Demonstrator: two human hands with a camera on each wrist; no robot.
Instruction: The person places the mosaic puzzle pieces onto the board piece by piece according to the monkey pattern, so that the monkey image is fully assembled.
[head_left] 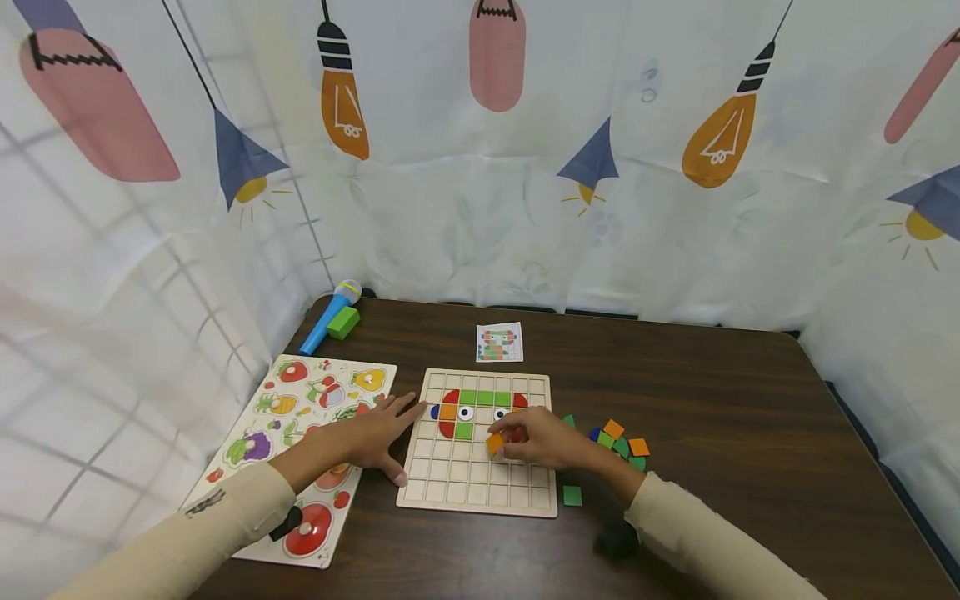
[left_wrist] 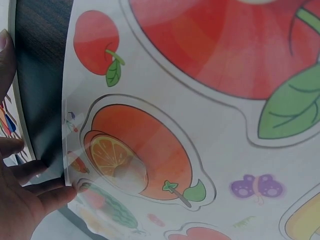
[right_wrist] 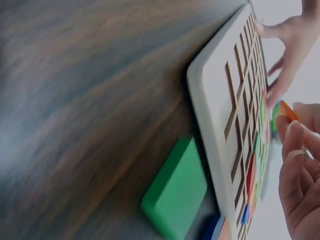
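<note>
Dark wood-grained tabletop [head_left: 720, 433] met a patterned fabric backdrop [head_left: 465, 225] as a person worked over a gridded wooden board [head_left: 480, 496]. Nearest, a loose green square tile [head_left: 572, 496] lay just beside the board's right edge. Beyond it, the right hand [head_left: 543, 437] pinched an orange square tile [head_left: 495, 443] between thumb and fingers over the grid, near the lower edge of the laid pattern; whether it touched the board could not be told. The tile looked light, stiff and smooth, unlikely to break but perhaps apt to slip; opposite side edges seemed the best hold. Its square face gave no clear long axis, and it sat tilted in the pinch, with much of it hidden by fingers. Fingers spread, the left hand [head_left: 375, 435] rested at the board's left edge, gripping nothing, beside a fruit-and-vegetable puzzle [head_left: 262, 546]. More loose tiles [head_left: 622, 447] lay to the right. Farther back were a printed pattern card [head_left: 499, 342], a green block [head_left: 343, 323] and a blue toy microphone [head_left: 326, 323].
</note>
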